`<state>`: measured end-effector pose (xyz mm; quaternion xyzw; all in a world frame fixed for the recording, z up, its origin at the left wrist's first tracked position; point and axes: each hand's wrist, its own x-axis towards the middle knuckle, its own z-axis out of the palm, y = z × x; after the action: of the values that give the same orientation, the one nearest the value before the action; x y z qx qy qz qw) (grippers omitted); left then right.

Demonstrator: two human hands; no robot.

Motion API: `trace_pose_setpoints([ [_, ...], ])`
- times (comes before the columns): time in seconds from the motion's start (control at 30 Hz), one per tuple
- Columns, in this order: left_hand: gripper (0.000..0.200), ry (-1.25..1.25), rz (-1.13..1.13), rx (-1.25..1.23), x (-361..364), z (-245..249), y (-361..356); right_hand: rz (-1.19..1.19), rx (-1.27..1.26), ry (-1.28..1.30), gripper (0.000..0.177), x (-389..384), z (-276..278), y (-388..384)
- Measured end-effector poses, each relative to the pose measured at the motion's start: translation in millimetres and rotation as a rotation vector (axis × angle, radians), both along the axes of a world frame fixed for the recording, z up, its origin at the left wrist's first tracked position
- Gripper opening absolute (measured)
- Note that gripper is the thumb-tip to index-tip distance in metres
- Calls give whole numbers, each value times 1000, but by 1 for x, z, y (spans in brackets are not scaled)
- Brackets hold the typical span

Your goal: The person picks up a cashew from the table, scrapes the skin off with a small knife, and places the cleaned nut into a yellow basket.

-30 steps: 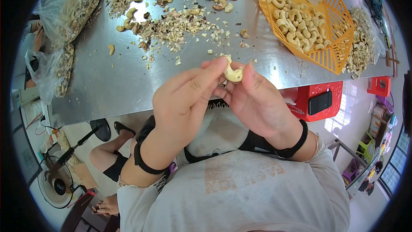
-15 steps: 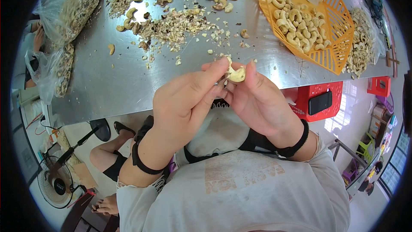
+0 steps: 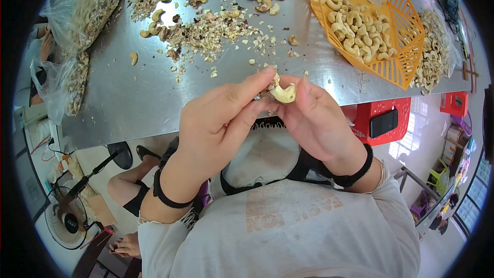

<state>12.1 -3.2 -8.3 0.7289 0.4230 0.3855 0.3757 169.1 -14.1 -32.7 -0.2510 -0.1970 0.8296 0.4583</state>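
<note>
A pale, curved cashew nut point(image 3: 284, 94) is held just off the table's near edge, between the fingers and thumb of my right hand point(image 3: 318, 118). From the other side, my left hand point(image 3: 218, 116) meets it, thumb and fingers pinched together against the nut's left end. A small metallic glint shows between the left fingers, but I cannot make out the object. A heap of skin flakes and nut crumbs point(image 3: 211, 36) lies on the metal table point(image 3: 134, 118) beyond my hands. Several unpeeled cashews point(image 3: 154, 28) are scattered at the heap's left.
At the right stands a yellow plastic basket point(image 3: 406, 25) holding many pale cashews point(image 3: 360, 31), with another nut pile point(image 3: 432, 51) beside it. Filled clear bags point(image 3: 95, 15) line the left edge. A phone point(image 3: 384, 123) rests on a red stool point(image 3: 404, 131). Another person's hand point(image 3: 126, 245) shows lower left.
My left hand has shifted slightly left and its fingertips have tilted along the cashew. The nut has turned a little and more of its curve shows.
</note>
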Motion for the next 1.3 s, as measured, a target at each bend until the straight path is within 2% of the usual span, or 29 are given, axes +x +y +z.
trace_pose_setpoints([
  [0.2, 37, 81, -67, -102, -6, 11, 0, 12, 71, -38, 39, 2, 4, 1],
  [0.23, 37, 81, -67, -102, -7, 10, 0, 13, 94, -113, 39, 3, 4, 1],
  [0.3, 34, 134, -80, 62, -7, 7, 2, 14, 118, -188, 39, 2, 3, 0],
  [0.33, 34, 134, -81, 62, -8, 3, 2, 1, 163, -228, 39, 1, 4, 0],
  [0.4, 33, 203, -14, 286, -8, -4, 3, -15, 206, -270, 39, 0, 4, -1],
  [0.43, 33, 203, -14, 285, -7, -3, 3, -21, 222, -275, 39, 0, 5, -1],
  [0.6, 33, -21, 6, -4, -4, 2, 0, -20, 240, -214, 40, 0, 8, 0],
  [0.7, 35, -19, -7, -36, -4, 3, -1, -48, 254, -245, 40, 1, 7, 0],
  [0.93, 38, 96, 1, 62, -4, 6, 0, -14, 172, -183, 36, 3, 6, -1],
  [1.03, 36, 162, -25, -54, -6, 10, -1, -16, 144, -213, 34, 3, 9, -1],
  [1.23, 32, 351, -16, 196, -9, 6, 0, 2, 237, -364, 33, 4, 10, -3],
  [1.3, 30, 169, 21, -66, -6, 10, -1, 12, 238, -365, 32, 4, 10, -2],
])
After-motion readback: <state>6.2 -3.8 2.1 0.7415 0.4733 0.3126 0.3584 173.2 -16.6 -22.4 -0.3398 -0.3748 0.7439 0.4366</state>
